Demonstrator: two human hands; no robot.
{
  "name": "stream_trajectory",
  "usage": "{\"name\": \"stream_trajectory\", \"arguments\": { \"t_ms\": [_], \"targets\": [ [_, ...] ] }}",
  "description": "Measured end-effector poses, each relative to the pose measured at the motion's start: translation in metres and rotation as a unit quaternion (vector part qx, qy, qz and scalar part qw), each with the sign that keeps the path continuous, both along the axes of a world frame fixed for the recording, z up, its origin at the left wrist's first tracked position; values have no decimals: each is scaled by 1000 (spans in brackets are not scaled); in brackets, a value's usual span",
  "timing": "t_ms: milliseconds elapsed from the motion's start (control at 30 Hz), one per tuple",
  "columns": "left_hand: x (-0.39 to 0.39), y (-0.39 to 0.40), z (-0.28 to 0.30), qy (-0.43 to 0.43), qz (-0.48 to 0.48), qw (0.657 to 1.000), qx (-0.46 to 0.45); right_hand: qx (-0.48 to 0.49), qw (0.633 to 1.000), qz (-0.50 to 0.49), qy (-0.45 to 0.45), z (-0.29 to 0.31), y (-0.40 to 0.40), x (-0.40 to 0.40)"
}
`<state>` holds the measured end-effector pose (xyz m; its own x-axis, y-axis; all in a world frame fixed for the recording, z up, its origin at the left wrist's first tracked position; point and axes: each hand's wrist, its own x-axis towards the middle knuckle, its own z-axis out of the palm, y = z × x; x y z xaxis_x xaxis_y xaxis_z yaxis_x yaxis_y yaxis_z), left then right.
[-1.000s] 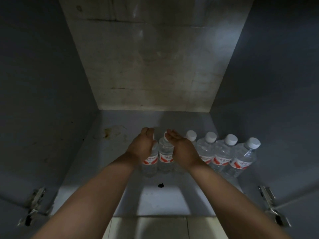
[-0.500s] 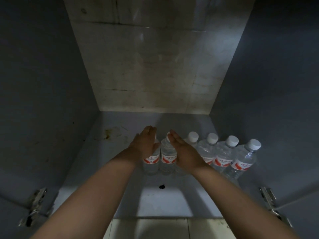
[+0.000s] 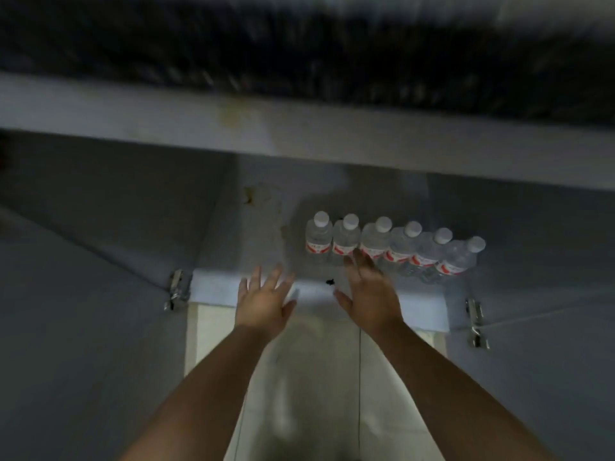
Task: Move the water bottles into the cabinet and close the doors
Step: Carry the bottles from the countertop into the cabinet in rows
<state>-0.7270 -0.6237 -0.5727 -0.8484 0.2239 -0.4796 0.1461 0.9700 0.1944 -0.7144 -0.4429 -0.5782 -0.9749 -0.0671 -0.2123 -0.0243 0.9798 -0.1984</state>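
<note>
We look down along two bare forearms reaching forward over a pale tiled floor (image 3: pixel 319 377). Our left hand (image 3: pixel 264 302) is spread, fingers straight and apart, holding nothing, above the front lip of the cabinet floor (image 3: pixel 219 287). Our right hand (image 3: pixel 369 296) is also flat and empty, its blurred fingertips overlapping the bottom of the bottle row in the picture; we cannot tell whether they touch. On either side, the two cabinet doors stand open, the left door (image 3: pixel 83 327) and right door (image 3: pixel 549 361) each hung on a metal hinge, one at the left (image 3: pixel 176 289) and one at the right (image 3: pixel 476 322). A small dark spot (image 3: pixel 329 281) marks the floor near the front edge. Just beyond our hands, six water bottles (image 3: pixel 392 247) stand upright inside the cabinet in a row, side by side, with white caps and red-and-white labels, filling the right half. Above them runs the cabinet's pale top rail (image 3: pixel 299 128), then a dark blurred surface.
</note>
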Motion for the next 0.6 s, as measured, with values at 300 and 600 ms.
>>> {"name": "stream_trajectory", "arguments": {
  "t_ms": [300,600],
  "targets": [
    [108,-49,187,-41,71,997,1,48,994,58,-77,167,-58,92],
    [143,-107,341,59,117,991,29,10,999,35,1,320,-121,112]
  ]
}}
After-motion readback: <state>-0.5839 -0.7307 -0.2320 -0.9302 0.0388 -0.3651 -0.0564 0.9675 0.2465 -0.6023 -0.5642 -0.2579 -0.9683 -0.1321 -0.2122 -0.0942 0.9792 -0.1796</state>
